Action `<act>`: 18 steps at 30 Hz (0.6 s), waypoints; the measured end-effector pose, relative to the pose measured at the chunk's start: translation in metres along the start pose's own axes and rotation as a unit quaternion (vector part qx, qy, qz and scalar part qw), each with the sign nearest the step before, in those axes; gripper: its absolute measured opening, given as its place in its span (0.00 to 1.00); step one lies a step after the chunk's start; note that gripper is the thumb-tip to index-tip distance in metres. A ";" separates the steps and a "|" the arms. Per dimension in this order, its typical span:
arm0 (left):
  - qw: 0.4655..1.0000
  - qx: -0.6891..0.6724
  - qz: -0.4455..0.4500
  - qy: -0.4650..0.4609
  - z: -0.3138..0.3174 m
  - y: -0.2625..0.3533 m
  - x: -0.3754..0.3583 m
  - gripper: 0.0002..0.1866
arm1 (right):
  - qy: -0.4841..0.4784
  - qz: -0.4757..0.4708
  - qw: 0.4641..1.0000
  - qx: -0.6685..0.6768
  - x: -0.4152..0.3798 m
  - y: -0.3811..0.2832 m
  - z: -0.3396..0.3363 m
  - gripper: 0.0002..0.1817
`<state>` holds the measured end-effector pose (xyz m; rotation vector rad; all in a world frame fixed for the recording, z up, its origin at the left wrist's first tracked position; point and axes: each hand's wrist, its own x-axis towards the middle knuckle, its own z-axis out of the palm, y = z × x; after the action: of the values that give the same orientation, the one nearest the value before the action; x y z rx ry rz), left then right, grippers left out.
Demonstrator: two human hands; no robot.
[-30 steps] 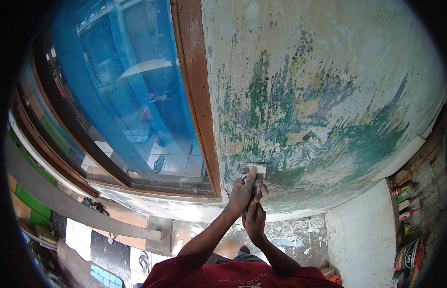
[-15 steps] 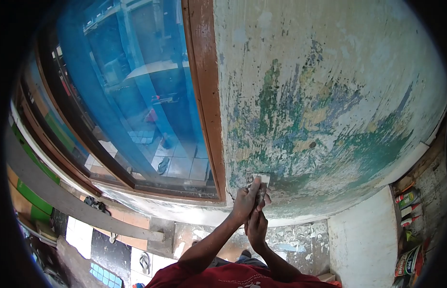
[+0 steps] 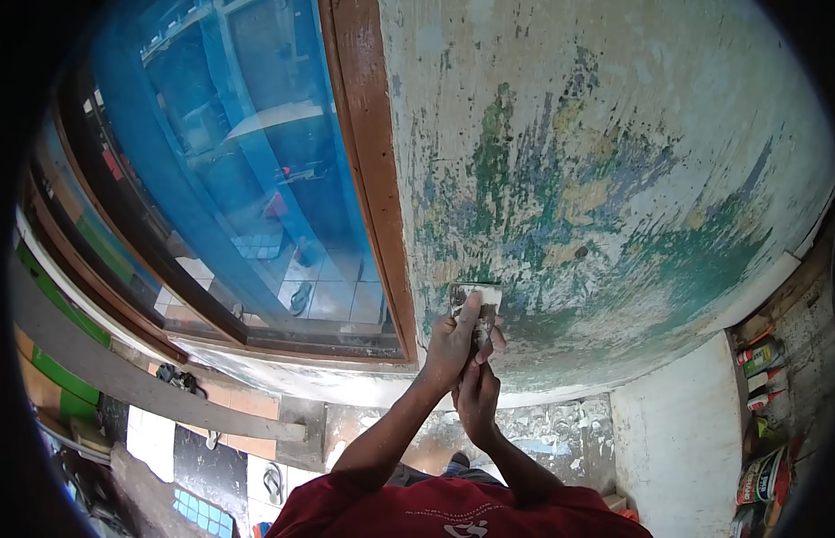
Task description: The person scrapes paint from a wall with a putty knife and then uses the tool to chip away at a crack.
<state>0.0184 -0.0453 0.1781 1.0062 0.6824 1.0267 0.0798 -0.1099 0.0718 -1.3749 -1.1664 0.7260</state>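
Note:
A wide, flat scraper (image 3: pixel 489 294) with a pale, smeared blade presses its edge against the peeling wall (image 3: pixel 561 242). My left hand (image 3: pixel 451 348) is closed around it, the thumb lying along the blade. Just below, my right hand (image 3: pixel 477 405) grips its lower end, mostly hidden behind the fingers. Patches of green, blue and yellowish old paint show through the whitish coat around the blade.
A brown wooden window frame (image 3: pixel 371 170) with blue-tinted glass (image 3: pixel 247 161) borders the wall on the left. Paint flakes litter the floor (image 3: pixel 561 430) below. On the right, a shelf holds bottles (image 3: pixel 760 357) and a paint can (image 3: pixel 764 480).
Both hands have moved up the wall with the scraper, whose blade now sits higher on the green patch. My view has shifted slightly to the right.

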 end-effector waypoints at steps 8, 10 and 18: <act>0.999 -0.038 -0.031 0.007 -0.006 -0.016 -0.001 0.27 | -0.003 -0.010 0.999 0.051 -0.008 -0.003 0.001 0.17; 0.998 -0.046 -0.033 -0.002 -0.008 -0.018 -0.003 0.27 | -0.023 -0.004 0.996 0.090 -0.011 -0.001 0.001 0.17; 0.999 -0.041 -0.029 -0.017 -0.006 -0.005 -0.003 0.28 | -0.064 0.012 0.993 0.099 -0.004 -0.012 -0.001 0.17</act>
<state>0.0135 -0.0470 0.1714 0.9252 0.6342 0.9774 0.0771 -0.1155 0.0831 -1.1917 -1.1472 0.9329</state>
